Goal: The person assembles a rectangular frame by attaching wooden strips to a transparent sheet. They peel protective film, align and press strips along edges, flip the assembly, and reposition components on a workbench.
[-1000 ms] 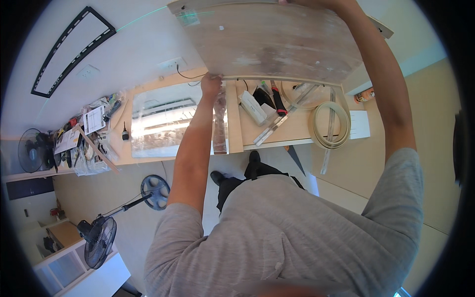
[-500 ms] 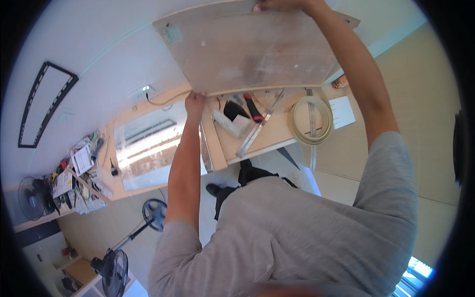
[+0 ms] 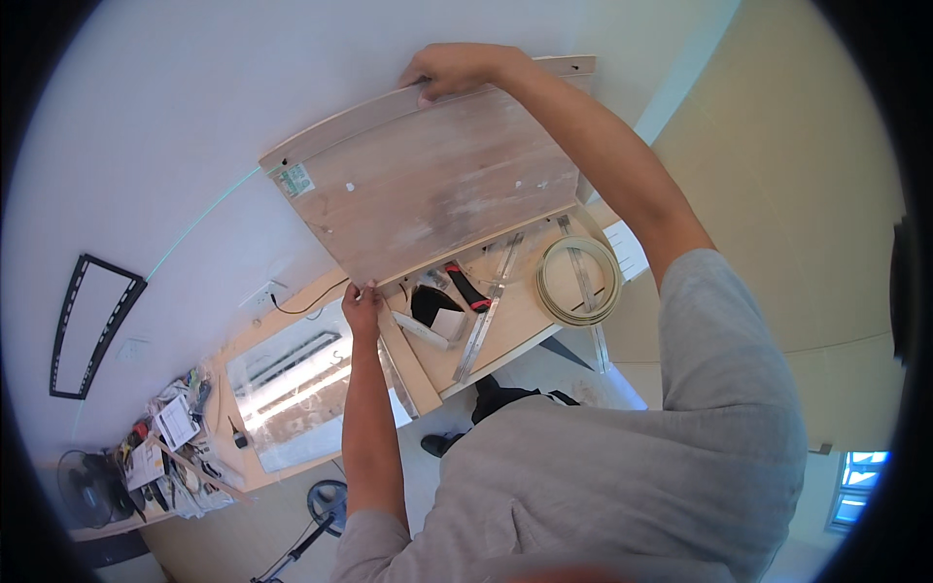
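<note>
The wooden panel (image 3: pixel 428 185) stands tilted over the bench (image 3: pixel 525 311) toward twelve o'clock; the right hand (image 3: pixel 452 70) grasps its twelve-o'clock edge, likely to stop it tipping, while the left hand (image 3: pixel 361 303) pinches its seven-o'clock corner, seemingly as a steadying point. The coiled strip (image 3: pixel 612 277) lies at three o'clock, perhaps kept clear of the panel

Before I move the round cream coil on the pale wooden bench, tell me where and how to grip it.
Grip the coil by its near rim, probably best from the front of the bench: it lies flat, its open middle leaves room for a thumb, and the large brown wooden panel stands behind it.
</note>
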A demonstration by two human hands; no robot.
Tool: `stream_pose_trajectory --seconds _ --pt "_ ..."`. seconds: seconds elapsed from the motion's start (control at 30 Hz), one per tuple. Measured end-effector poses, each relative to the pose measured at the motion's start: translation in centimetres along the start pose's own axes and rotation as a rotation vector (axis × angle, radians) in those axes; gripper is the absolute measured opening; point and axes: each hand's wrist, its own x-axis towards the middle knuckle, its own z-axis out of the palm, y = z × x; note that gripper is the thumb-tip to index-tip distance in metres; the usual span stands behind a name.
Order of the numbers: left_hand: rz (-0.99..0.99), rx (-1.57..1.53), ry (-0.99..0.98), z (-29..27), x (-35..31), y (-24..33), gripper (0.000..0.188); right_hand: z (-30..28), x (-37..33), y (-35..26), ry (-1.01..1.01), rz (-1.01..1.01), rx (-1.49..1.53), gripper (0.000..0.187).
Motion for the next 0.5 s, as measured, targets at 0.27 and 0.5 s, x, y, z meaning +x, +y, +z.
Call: stream_pose_trajectory --seconds 0.27,0.5 --pt "-0.021 -0.102 -0.04 -0.7 -2.4 1.3 0.023 0.4 -1.0 1.9 0.042 -0.001 0.061 0.039" --pt "-0.109 -0.015 -0.074 -1.0 -3.2 2.8 0.027 1.0 -0.3 4.2 0.011 0.038 0.107 0.039"
